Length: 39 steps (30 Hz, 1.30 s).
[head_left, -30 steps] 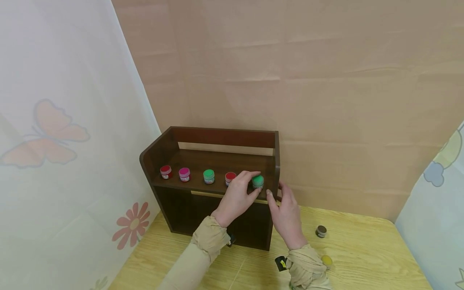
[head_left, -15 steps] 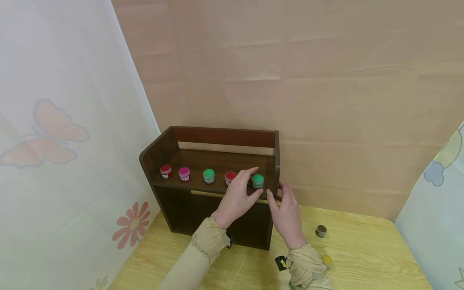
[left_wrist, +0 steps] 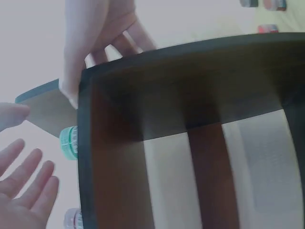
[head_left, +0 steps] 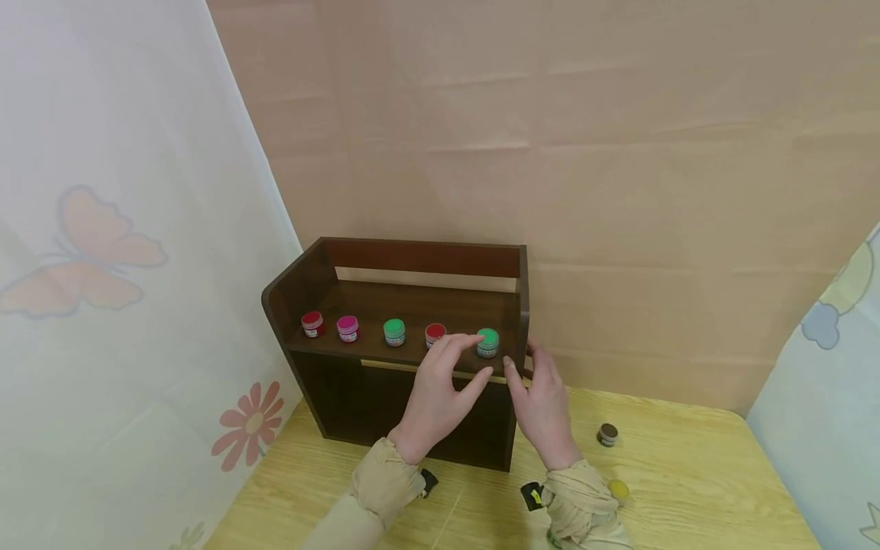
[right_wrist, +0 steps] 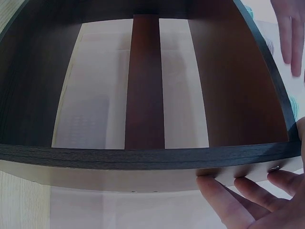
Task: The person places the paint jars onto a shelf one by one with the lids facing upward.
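Note:
A dark brown wooden shelf (head_left: 419,298) stands on the table, with a row of small paint jars along the front of its upper board. My left hand (head_left: 435,397) hovers in front of the right end, thumb and fingers spread apart. Its fingertip overlaps the green-lidded paint jar (head_left: 487,344) in the head view; the left wrist view shows a gap between hand and jar (left_wrist: 69,142). My right hand (head_left: 543,405) grips the shelf's right side panel, thumb at the front edge and fingers (right_wrist: 224,200) against the outer face.
Left along the board sit paint jars with red (head_left: 436,334), green (head_left: 394,332), magenta (head_left: 347,328) and red (head_left: 312,324) lids. A dark-lidded jar (head_left: 608,435) and a yellow-lidded jar (head_left: 619,490) stand on the table (head_left: 701,458) at right. Brown paper (head_left: 619,191) hangs behind.
My left hand has let go of the rightmost green-lidded jar and drawn back toward the lower left. The jar stays on the board, and my right hand keeps its place on the side panel.

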{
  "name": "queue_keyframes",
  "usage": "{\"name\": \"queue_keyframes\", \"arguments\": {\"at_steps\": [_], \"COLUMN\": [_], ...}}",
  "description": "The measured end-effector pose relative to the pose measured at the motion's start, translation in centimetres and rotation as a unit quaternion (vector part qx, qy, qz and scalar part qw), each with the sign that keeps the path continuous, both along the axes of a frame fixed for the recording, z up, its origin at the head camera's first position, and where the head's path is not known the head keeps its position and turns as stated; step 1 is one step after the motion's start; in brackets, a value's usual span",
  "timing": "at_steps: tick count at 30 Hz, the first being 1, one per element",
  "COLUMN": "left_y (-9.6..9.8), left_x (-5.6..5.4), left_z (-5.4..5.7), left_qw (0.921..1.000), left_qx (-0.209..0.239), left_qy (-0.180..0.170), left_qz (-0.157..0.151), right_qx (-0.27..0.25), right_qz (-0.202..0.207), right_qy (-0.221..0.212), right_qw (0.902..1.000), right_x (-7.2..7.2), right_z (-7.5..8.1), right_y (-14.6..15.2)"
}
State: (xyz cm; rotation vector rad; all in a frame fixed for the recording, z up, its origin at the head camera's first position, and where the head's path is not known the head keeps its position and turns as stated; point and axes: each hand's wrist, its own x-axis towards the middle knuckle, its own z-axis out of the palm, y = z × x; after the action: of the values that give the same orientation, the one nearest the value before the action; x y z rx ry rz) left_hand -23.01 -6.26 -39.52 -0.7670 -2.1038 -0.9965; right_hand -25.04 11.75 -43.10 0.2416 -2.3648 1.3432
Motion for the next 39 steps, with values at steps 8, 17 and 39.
{"name": "queue_keyframes", "arguments": {"at_steps": [8,17,39], "left_y": [-0.6,-0.7,5.9], "left_x": [2.2,3.4,4.9], "left_z": [-3.5,-8.1,-18.1], "left_qw": [0.9972,0.9969,0.9550], "left_qx": [0.059,0.050,-0.168], "left_qy": [0.041,0.005,-0.211], "left_qz": [-0.022,-0.060,-0.124], "right_qx": [-0.001,0.000,-0.004], "right_qz": [-0.002,0.002,0.004], "right_qy": [0.000,0.001,-0.005], "right_qw": [1.0000,1.0000,1.0000], "right_x": [-0.1,0.0,0.1], "right_z": [0.0,-0.1,-0.1], "right_y": [-0.1,-0.3,-0.3]}}
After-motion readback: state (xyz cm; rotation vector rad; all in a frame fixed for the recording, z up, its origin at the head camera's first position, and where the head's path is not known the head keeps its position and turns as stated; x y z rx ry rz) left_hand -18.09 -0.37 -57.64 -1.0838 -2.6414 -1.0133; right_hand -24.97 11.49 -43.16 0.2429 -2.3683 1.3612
